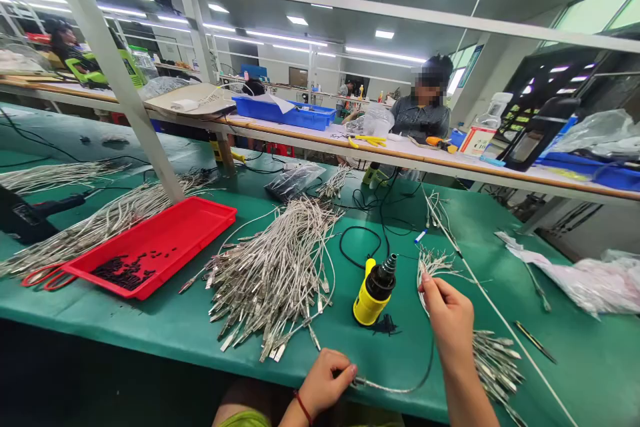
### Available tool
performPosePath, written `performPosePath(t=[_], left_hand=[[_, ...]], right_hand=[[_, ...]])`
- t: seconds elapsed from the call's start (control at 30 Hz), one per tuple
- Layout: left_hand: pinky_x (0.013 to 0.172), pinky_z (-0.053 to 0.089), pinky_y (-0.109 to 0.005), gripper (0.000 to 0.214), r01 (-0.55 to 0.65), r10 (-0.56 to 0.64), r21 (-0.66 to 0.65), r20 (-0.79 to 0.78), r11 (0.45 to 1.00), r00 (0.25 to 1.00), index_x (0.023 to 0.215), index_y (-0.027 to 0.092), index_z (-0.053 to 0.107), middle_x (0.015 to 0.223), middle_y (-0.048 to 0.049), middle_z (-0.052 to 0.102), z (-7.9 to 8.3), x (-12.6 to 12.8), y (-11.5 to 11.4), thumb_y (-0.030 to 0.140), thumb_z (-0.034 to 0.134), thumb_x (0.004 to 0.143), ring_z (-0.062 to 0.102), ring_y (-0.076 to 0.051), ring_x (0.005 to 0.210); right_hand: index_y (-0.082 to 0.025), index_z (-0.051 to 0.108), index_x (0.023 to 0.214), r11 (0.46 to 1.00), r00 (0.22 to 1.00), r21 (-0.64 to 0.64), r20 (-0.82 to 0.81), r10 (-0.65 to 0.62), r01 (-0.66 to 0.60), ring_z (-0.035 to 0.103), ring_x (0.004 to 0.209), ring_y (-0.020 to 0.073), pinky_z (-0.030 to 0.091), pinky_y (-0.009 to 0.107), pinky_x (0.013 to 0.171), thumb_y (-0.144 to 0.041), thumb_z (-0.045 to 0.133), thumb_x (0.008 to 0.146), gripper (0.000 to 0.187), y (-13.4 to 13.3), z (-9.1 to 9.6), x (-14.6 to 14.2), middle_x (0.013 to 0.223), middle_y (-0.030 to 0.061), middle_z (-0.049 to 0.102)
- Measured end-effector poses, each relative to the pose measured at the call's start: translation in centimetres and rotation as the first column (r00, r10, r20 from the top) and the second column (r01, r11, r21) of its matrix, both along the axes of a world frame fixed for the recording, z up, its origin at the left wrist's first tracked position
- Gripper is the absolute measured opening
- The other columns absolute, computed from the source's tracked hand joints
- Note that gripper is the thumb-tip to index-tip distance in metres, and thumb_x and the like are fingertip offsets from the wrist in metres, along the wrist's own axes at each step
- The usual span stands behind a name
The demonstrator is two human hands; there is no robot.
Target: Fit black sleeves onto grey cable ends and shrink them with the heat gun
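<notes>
My left hand (326,381) is at the table's near edge, its fingers pinched on the metal end of a thin silver cable (395,388). That cable loops right and up to my right hand (447,317), which is closed on its other end just right of a yellow and black heat gun (373,290). The heat gun stands on the green table top (165,327) with its nozzle tilted up toward my right hand. A big heap of silver cables with metal clips (273,273) lies to the left of the gun. A smaller bundle of cables (493,360) lies under my right forearm.
A red tray (165,240) with small black pieces sits at left, red-handled scissors (43,275) beside it. More cable bundles (95,223) lie further left. A raised shelf (320,140) crosses the back with blue bins (290,113). A person (423,110) sits opposite. Plastic bags (590,277) lie right.
</notes>
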State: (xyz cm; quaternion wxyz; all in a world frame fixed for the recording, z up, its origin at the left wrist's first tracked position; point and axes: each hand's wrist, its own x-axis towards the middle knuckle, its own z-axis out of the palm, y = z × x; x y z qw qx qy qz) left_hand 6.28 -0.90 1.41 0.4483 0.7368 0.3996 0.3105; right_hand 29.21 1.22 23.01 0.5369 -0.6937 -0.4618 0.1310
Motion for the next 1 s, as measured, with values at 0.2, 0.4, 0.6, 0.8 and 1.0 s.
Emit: performPosePath(t=[0.2, 0.4, 0.6, 0.8, 1.0], left_hand=[[0.070, 0.038, -0.030, 0.068, 0.011, -0.011, 0.016, 0.000, 1.000, 1.000, 0.050, 0.019, 0.042, 0.054, 0.0015, 0.040, -0.5, 0.1, 0.0, 0.069, 0.040, 0.096, 0.044, -0.014, 0.059], [0.069, 0.040, -0.030, 0.068, 0.002, -0.002, 0.010, -0.007, 1.000, 1.000, 0.048, 0.020, 0.042, 0.054, 0.0000, 0.045, -0.1, 0.0, 0.1, 0.069, 0.044, 0.095, 0.045, -0.015, 0.060], [0.071, 0.038, -0.031, 0.068, 0.012, -0.012, 0.004, -0.021, 1.000, 1.000, 0.052, 0.020, 0.035, 0.054, 0.0022, 0.038, -0.1, 0.1, 0.1, 0.073, 0.039, 0.094, 0.043, -0.015, 0.060], [0.072, 0.038, -0.031, 0.067, 0.020, -0.020, 0.008, -0.023, 1.000, 1.000, 0.052, 0.020, 0.034, 0.055, 0.0026, 0.038, -0.3, 0.1, 0.1, 0.071, 0.039, 0.095, 0.041, -0.014, 0.060], [0.073, 0.039, -0.031, 0.068, 0.015, -0.014, 0.005, -0.021, 1.000, 1.000, 0.052, 0.020, 0.040, 0.056, 0.0008, 0.044, -0.4, 0.0, 0.1, 0.074, 0.038, 0.094, 0.045, -0.015, 0.062]], right_hand=[[-0.016, 0.069, 0.069, 0.999, 0.999, -0.016, -0.027, 0.029, -0.029, 0.037, 0.049, 0.0124, 0.025, 0.027, 0.047, -0.069, 0.065, 0.086, 0.055, 0.3, -0.8, 0.5, 0.051, -0.0035, 0.043], [-0.017, 0.068, 0.064, 0.999, 0.998, 0.038, -0.055, 0.036, -0.034, 0.035, 0.046, 0.0122, 0.025, 0.028, 0.044, -0.073, 0.066, 0.082, 0.058, 0.4, -0.2, -0.6, 0.047, -0.0034, 0.041], [-0.018, 0.066, 0.060, 0.996, 0.999, 0.075, -0.037, 0.040, -0.037, 0.034, 0.043, 0.0117, 0.024, 0.028, 0.041, -0.080, 0.062, 0.080, 0.065, 0.4, 0.7, -1.3, 0.044, -0.0031, 0.040], [-0.018, 0.067, 0.061, 0.996, 0.998, 0.072, -0.029, 0.047, -0.045, 0.033, 0.043, 0.0113, 0.024, 0.028, 0.041, -0.078, 0.063, 0.081, 0.064, 0.5, 0.7, -1.6, 0.044, -0.0036, 0.038], [-0.018, 0.067, 0.061, 0.994, 0.997, 0.089, -0.038, 0.061, -0.057, 0.033, 0.043, 0.0115, 0.023, 0.028, 0.040, -0.078, 0.063, 0.081, 0.063, 0.8, 0.5, -1.7, 0.045, -0.0034, 0.039]])
